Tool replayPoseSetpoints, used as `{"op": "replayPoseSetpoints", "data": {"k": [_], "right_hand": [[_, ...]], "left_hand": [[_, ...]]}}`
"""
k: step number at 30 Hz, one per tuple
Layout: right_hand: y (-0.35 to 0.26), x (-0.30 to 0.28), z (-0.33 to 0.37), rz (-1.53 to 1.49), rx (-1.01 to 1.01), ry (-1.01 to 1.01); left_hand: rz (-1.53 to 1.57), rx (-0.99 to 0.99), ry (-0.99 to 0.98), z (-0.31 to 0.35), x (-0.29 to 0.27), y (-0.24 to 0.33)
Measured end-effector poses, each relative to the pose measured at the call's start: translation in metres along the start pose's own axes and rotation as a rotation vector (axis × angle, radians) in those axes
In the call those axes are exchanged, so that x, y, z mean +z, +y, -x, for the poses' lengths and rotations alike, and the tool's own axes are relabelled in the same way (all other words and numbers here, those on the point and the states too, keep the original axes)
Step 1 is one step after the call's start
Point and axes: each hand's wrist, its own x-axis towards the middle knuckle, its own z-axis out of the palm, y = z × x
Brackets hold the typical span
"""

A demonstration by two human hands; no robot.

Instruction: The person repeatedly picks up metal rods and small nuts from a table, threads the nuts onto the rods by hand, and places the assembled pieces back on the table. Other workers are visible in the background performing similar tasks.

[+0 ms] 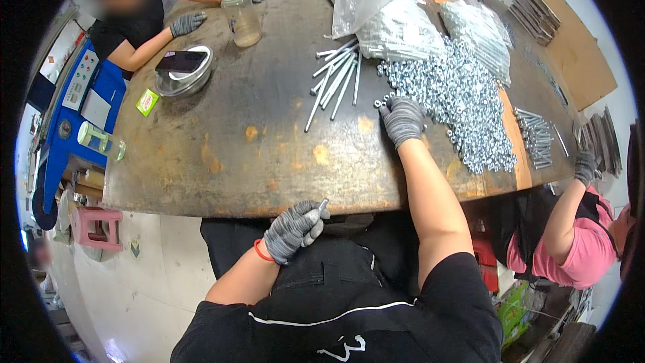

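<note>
My left hand [293, 230], in a grey glove, is closed around a thin metal rod, likely a bolt [324, 204], by the table's near edge. Only the rod's tip shows above the fingers. My right hand [403, 121], also gloved, reaches forward to the left edge of a large pile of shiny nuts [470, 104]. Its fingers are bent down together among a few nuts, and whatever lies under the fingertips is hidden. Left of that hand, several long bolts [334, 81] lie loosely fanned on the worn metal table [269, 154].
Clear bags of bolts [403, 30] stand behind the nuts. Bolts [534, 136] lie at the right. A bowl [185, 81] with a phone, and a jar [242, 17], stand at the left. Co-workers' gloved hands [188, 23] rest at the left and work at the right [584, 167].
</note>
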Motion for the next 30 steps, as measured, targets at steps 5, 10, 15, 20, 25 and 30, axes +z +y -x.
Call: {"op": "replayPoseSetpoints", "data": {"k": [5, 10, 15, 20, 25, 30], "right_hand": [[-0.022, -0.034, 0.048, -0.384, -0.26, 0.046], [-0.042, -0.083, 0.15, -0.6, -0.718, -0.402], [-0.018, -0.071, 0.198, -0.99, -0.523, -0.279], [-0.014, -0.08, 0.224, -1.173, -0.434, -0.441], [-0.012, -0.084, 0.241, -1.094, -0.582, -0.406], [-0.01, -0.094, 0.247, -0.916, -1.007, -0.136]], "left_hand": [[-0.162, 0.132, 0.075, 0.001, -0.002, 0.013], [-0.725, 0.318, 0.178, -0.006, 0.014, 0.023], [-0.925, 0.294, 0.002, 0.004, 0.025, 0.016], [-0.723, 0.322, -0.079, 0.022, 0.028, -0.001], [-0.509, 0.167, -0.195, 0.038, 0.03, -0.004], [-0.46, 0.092, -0.386, 0.047, 0.028, 0.003]]}}
